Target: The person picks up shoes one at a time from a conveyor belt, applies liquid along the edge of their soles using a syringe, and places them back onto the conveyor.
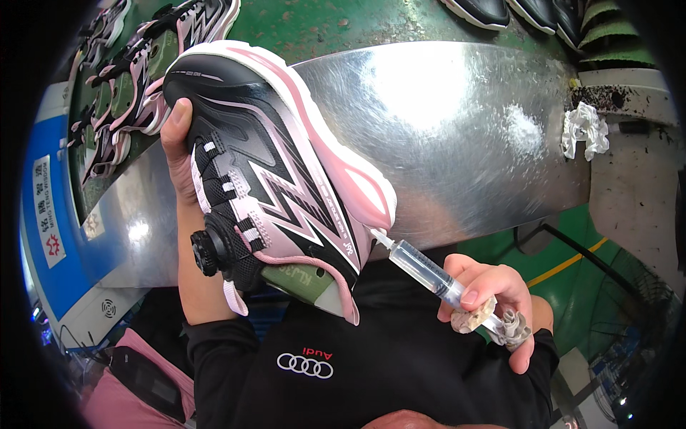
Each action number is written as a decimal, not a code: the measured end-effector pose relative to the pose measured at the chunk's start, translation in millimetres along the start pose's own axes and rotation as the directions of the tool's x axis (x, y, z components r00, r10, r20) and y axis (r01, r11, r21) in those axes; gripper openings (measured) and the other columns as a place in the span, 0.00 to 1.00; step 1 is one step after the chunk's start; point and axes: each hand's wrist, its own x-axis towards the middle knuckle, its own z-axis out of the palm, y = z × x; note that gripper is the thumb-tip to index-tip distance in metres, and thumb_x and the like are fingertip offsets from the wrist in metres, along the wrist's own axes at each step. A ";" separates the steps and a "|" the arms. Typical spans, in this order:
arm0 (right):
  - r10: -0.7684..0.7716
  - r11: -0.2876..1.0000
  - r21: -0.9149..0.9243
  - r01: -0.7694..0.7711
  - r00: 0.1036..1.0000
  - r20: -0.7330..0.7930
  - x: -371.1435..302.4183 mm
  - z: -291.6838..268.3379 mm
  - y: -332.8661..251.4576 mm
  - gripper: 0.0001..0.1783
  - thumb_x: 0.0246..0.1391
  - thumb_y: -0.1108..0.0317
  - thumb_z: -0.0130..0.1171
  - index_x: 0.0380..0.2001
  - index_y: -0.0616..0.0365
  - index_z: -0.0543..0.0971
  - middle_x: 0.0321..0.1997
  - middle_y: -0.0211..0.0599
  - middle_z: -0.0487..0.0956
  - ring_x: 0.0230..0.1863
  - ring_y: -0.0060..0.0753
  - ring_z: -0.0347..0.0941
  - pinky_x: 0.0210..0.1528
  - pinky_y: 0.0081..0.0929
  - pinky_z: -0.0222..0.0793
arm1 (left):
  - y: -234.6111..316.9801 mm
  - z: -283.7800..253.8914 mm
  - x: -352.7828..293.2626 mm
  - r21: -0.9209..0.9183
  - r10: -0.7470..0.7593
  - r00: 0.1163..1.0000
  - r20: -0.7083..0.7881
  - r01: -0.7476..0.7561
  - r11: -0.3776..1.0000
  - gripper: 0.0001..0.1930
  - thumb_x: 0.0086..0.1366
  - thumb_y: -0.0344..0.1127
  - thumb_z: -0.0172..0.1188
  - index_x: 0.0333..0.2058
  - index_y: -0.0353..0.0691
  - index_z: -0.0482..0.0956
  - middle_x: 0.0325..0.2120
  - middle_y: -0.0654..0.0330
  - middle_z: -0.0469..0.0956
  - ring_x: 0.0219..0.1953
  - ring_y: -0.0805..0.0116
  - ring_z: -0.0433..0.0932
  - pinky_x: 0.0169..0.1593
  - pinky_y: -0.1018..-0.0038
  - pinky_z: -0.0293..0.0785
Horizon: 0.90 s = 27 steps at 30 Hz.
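Note:
My left hand [180,143] grips a black and pink sports shoe [275,168] from its lacing side, thumb near the toe. The shoe is tilted, toe up and to the left, with its white and pink sole facing right. A black round dial sits by its tongue, and a green last [304,284] fills the opening. Between the fingers of my right hand [493,293] is a clear syringe [421,268] with crumpled wrapping round its flange and plunger end. Its nozzle meets the heel, about where upper and sole join; whether it touches I cannot tell.
A shiny metal plate [457,171] with a white powdery patch covers the near bench. Crumpled white tissue [584,131] lies at its right edge. Several similar shoes [128,86] stand at the left, and dark shoes [493,11] at the far right. A black cable [593,261] hangs at the right.

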 end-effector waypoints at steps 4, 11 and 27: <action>-0.012 1.000 -0.002 0.012 1.000 -0.015 -5.8 -3.5 4.4 0.50 0.33 0.40 0.71 0.51 0.70 0.69 0.43 0.45 0.76 0.36 0.30 0.63 0.37 0.24 0.54 | -3.4 11.0 -2.2 -0.096 -0.062 0.997 0.034 0.065 0.993 0.21 0.60 0.44 0.56 0.47 0.38 0.73 0.42 0.56 0.78 0.42 0.64 0.77 0.49 0.68 0.74; -0.027 1.000 0.009 0.027 1.000 0.007 -8.5 -10.0 11.5 0.50 0.32 0.40 0.72 0.51 0.69 0.70 0.43 0.43 0.76 0.36 0.29 0.61 0.38 0.24 0.53 | 3.1 5.4 -2.6 -0.026 -0.043 0.999 -0.017 0.042 0.999 0.21 0.60 0.45 0.56 0.48 0.38 0.73 0.43 0.55 0.77 0.43 0.64 0.77 0.51 0.67 0.72; -0.049 0.998 0.035 0.049 0.999 0.015 -1.2 -20.9 34.7 0.50 0.33 0.49 0.75 0.55 0.66 0.65 0.47 0.38 0.76 0.39 0.25 0.60 0.41 0.20 0.58 | 48.1 -67.6 -63.8 0.495 -0.093 0.975 -0.204 0.184 0.849 0.25 0.65 0.47 0.48 0.54 0.35 0.66 0.49 0.50 0.73 0.49 0.55 0.75 0.53 0.58 0.72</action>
